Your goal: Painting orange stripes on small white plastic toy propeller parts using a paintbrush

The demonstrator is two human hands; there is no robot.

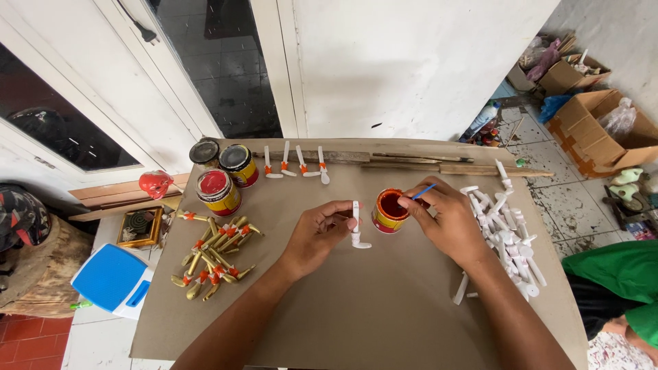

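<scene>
Left hand (317,233): fingers curled shut, pinching one white L-shaped piece (356,226) upright near the middle of the brown work surface (384,315), its foot turned right. Right hand (445,219): closed in a pen grip on a thin blue-handled brush (425,191), the tip held over a small open tin of orange-red paint (389,211) that stands just right of the held piece and touches the hand's fingers. Unpainted white pieces (504,233): one loose heap on the right of the surface, too tangled to count. White pieces with orange bands (295,164): four, laid in a row at the far edge beside long wooden strips (411,161). Gold pieces with orange-red bands (216,257): one heap on the left, well over a dozen, exact count not clear. Further tins (219,171): three at the far left, one showing a red top, two with dark tops. Off the surface to the left: one red figure (155,183), one gold-framed object (140,227), one blue-and-white scale (113,279). Far right floor: two cardboard boxes (596,130). Near right: green cloth (617,274).
</scene>
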